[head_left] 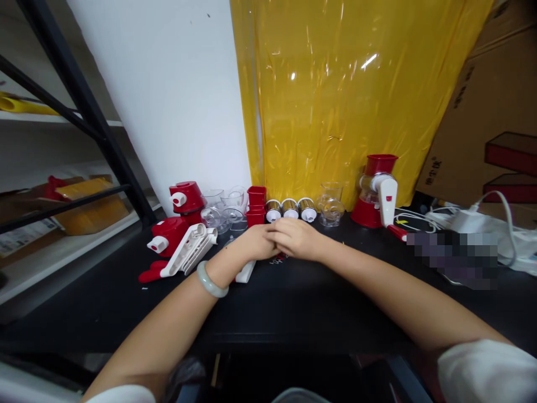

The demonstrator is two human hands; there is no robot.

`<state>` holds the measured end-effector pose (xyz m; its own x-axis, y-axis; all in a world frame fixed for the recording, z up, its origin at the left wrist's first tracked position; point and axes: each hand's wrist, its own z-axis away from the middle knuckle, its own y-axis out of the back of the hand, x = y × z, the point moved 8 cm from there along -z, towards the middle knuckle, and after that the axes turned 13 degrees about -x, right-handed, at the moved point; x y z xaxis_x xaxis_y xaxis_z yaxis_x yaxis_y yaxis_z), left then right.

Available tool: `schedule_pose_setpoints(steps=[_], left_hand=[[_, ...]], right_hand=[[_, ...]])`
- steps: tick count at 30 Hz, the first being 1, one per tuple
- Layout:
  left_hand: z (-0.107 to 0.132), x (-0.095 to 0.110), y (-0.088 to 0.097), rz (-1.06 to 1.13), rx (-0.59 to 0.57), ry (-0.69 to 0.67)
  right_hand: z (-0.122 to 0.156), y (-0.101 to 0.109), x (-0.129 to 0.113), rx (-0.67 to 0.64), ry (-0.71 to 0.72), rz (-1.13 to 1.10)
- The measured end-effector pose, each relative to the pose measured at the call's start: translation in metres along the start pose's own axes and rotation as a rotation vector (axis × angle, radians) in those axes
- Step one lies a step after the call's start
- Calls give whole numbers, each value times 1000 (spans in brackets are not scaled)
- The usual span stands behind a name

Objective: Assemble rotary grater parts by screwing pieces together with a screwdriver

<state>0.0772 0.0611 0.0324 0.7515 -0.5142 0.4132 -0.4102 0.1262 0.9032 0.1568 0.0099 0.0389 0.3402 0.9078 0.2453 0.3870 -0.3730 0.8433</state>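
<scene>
My left hand [259, 242], with a pale bangle [210, 281] on its wrist, and my right hand [298, 238] meet over the middle of the black table. The right fingers are pressed together and curved over the left ones, which are mostly hidden. Whatever may be between the hands does not show. Below the left wrist lies a white part [246, 272], partly covered. Small red and metal bits [280, 258] show under the hands. Just behind stand three metal grater drums [290, 208] with white ends and stacked red square pieces [256, 202].
Red grater bases [169, 234] and white crank handles [193, 249] lie left. Clear plastic hoppers [224, 207] stand behind them, another clear hopper [331, 206] right of the drums. An assembled red-and-white rotary grater [373, 193] stands right, near white cables [423, 221]. A shelf frame [103, 137] borders the left.
</scene>
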Motion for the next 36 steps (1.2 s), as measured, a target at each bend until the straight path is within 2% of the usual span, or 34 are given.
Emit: schedule_pose_setpoints(steps=[2, 3, 5, 6, 9, 11, 15, 22, 25, 28, 30, 34, 36], left_hand=[[-1, 3, 2, -65, -119, -95], [1, 7, 2, -172, -162, -171], [4, 1, 9, -326, -144, -179], [5, -6, 13, -384, -106, -118], [7, -32, 22, -499, -14, 182], [9, -42, 20, -536, -9, 309], [13, -39, 6, -563, -38, 341], [17, -39, -15, -572, -129, 356], [16, -42, -17, -560, -155, 365], [15, -41, -11, -528, -152, 356], [16, -40, -2, -448, -112, 343], [18, -45, 22, -218, 104, 324], [18, -50, 27, -79, 191, 295]], right_hand=[[9, 7, 26, 5, -99, -25], [15, 12, 40, 26, -186, -44], [33, 13, 68, -38, -394, -85], [45, 7, 78, -129, -471, -118], [92, -22, 94, -474, -651, -194], [122, -32, 95, -530, -720, -211], [148, -42, 90, -475, -737, -256], [146, -41, 96, -375, -689, -297], [154, -35, 105, -289, -739, -379], [164, -24, 115, -137, -819, -496], [171, -15, 120, -13, -894, -560], [183, -1, 126, 171, -1062, -704], [186, 7, 126, 253, -1108, -748]])
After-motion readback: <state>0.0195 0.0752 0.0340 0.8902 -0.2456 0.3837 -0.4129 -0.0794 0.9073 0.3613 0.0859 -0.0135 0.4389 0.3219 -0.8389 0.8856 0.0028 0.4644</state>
